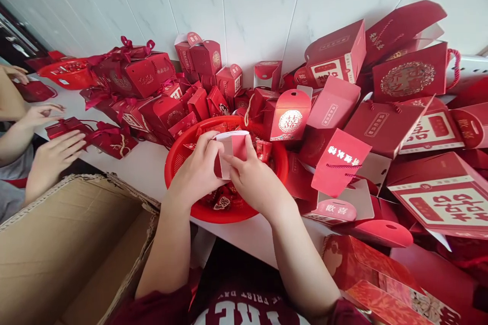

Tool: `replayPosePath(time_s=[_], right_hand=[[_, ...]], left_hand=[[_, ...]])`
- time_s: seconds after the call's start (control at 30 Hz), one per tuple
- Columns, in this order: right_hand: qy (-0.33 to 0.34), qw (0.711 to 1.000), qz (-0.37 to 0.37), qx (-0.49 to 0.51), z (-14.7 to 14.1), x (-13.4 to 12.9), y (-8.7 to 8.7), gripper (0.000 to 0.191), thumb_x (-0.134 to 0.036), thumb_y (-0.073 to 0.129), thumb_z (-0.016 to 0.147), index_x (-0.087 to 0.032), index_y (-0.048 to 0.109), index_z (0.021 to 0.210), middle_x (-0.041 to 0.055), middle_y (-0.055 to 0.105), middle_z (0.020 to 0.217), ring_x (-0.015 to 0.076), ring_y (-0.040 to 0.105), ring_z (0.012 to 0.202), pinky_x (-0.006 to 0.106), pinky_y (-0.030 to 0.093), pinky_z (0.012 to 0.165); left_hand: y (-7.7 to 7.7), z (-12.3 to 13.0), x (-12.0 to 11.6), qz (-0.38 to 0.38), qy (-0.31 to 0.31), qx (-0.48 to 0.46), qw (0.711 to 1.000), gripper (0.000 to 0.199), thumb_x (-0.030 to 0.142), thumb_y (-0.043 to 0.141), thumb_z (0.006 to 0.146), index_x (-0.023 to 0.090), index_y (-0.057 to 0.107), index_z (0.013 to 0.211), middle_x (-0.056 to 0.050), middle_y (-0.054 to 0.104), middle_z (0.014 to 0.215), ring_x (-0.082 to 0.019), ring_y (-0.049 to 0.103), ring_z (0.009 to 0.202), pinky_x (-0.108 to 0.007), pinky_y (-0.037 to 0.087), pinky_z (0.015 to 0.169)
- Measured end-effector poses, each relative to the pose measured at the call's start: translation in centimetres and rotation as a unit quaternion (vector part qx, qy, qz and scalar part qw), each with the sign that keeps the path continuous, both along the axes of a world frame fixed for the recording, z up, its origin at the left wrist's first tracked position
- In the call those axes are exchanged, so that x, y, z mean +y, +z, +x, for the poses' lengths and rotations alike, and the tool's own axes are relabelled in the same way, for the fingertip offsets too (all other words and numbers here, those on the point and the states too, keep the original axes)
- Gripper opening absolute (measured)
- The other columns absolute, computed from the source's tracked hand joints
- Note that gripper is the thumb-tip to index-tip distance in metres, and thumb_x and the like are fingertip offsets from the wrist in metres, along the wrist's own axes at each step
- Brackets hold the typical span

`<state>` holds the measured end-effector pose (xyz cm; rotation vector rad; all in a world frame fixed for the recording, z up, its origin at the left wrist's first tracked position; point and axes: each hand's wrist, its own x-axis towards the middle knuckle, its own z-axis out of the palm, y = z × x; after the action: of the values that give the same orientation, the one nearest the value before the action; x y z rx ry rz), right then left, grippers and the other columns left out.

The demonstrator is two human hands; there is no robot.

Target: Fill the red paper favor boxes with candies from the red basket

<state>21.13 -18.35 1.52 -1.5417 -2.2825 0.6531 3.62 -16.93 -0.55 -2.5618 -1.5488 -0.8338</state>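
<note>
Both hands hold one small red box (239, 146) with a white inside, its top open, above a round red plastic basket (282, 162). My left hand (197, 170) is wrapped round the box's left side. My right hand (256, 177) grips its right side, with the index finger reaching across the opening. Small red wrapped packets (223, 202) lie in the basket below. Just right of the basket stands a red box with a round gold emblem (290, 121).
Many red gift boxes (407, 78) are heaped on the right, and ribboned ones (131, 78) are stacked at back left. An open cardboard box (76, 233) stands at lower left. Another person's hands (55, 160) are at far left, near another red basket (68, 73). A tiled wall (259, 5) rises behind.
</note>
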Motion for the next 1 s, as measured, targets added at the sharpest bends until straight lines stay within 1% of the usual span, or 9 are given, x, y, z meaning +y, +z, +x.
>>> replayPosePath(time_s=[0.1,0.2,0.37,0.5,0.63,0.7,0.77,0.87,1.0], right_hand=[[-0.023,0.999,0.023,0.032,0.6,-0.1,-0.1,0.032,-0.031,0.045,0.102,-0.022,0.06,0.129,0.0222,0.038,0.155,0.0263,0.071,0.097,0.038,0.053,0.081],[-0.051,0.992,0.055,0.1,1.8,0.3,-0.5,0.022,-0.023,0.044,0.1,-0.02,0.06,0.115,0.0132,0.066,0.12,0.0222,0.068,0.09,0.032,0.049,0.078],[-0.11,0.975,0.049,0.186,3.5,1.5,-2.5,0.025,-0.014,0.038,0.096,-0.022,0.059,0.106,0.0037,0.069,0.088,0.0173,0.06,0.068,0.028,0.042,0.065],[-0.113,0.935,0.063,0.331,3.6,2.5,-4.1,0.016,-0.023,0.042,0.096,-0.023,0.057,0.104,0.0027,0.069,0.093,0.0158,0.062,0.072,0.028,0.046,0.07],[-0.135,0.862,0.112,0.476,2.9,3.2,-4.2,0.028,-0.031,0.05,0.096,-0.025,0.044,0.123,0.008,0.062,0.126,0.0152,0.067,0.087,0.03,0.052,0.076],[-0.159,0.862,0.155,0.456,2.0,3.2,-3.8,0.026,-0.029,0.049,0.096,-0.025,0.045,0.122,0.0085,0.061,0.127,0.0153,0.066,0.088,0.031,0.052,0.077],[-0.135,0.9,0.168,0.379,0.5,2.8,-3.4,0.018,-0.025,0.049,0.097,-0.022,0.053,0.114,0.0081,0.065,0.118,0.0176,0.065,0.093,0.032,0.052,0.083],[0.017,0.971,0.12,0.206,-2.5,1.9,-3.1,0.022,-0.017,0.045,0.097,-0.019,0.062,0.11,0.0089,0.068,0.111,0.021,0.064,0.104,0.033,0.051,0.089],[0.207,0.976,0.063,-0.008,-6.4,0.9,-3.7,0.033,-0.009,0.042,0.096,-0.017,0.07,0.111,0.0113,0.066,0.121,0.0225,0.062,0.113,0.032,0.05,0.092]], left_hand=[[0.0,-0.1,-0.1,-0.013,0.002,0.001,1.0,0.047,0.028,0.077,0.078,0.026,0.04,0.107,-0.009,0.044,0.144,-0.033,0.053,0.133,-0.049,0.052,0.103],[-0.1,-0.9,0.1,-0.022,0.004,-0.016,1.0,0.06,0.038,0.085,0.071,0.027,0.042,0.112,-0.009,0.046,0.141,-0.034,0.051,0.134,-0.049,0.051,0.105],[-1.3,-2.6,0.8,-0.075,0.014,-0.091,0.993,0.081,0.048,0.091,0.06,0.029,0.04,0.12,-0.008,0.051,0.139,-0.031,0.062,0.119,-0.045,0.057,0.095],[-1.3,-2.8,1.1,-0.029,-0.01,-0.153,0.988,0.082,0.045,0.093,0.058,0.029,0.039,0.117,-0.008,0.053,0.139,-0.029,0.059,0.125,-0.046,0.056,0.099],[1.2,-3.0,1.4,0.118,0.028,-0.202,0.972,0.083,0.041,0.093,0.062,0.028,0.036,0.121,-0.009,0.051,0.138,-0.029,0.056,0.13,-0.048,0.058,0.1],[2.9,-3.3,1.6,0.173,0.076,-0.19,0.963,0.08,0.043,0.09,0.067,0.028,0.036,0.124,-0.009,0.048,0.14,-0.029,0.054,0.131,-0.05,0.058,0.101],[4.1,-3.6,1.9,0.199,0.094,-0.165,0.961,0.077,0.044,0.088,0.071,0.029,0.036,0.126,-0.007,0.046,0.142,-0.028,0.052,0.134,-0.053,0.055,0.106],[4.6,-3.5,2.6,0.208,0.071,-0.146,0.965,0.074,0.039,0.087,0.072,0.03,0.038,0.126,-0.007,0.046,0.143,-0.028,0.049,0.138,-0.053,0.051,0.111],[3.0,-3.2,4.1,0.202,0.034,-0.151,0.967,0.083,0.031,0.093,0.061,0.03,0.039,0.123,-0.009,0.048,0.143,-0.032,0.047,0.14,-0.052,0.053,0.107]])
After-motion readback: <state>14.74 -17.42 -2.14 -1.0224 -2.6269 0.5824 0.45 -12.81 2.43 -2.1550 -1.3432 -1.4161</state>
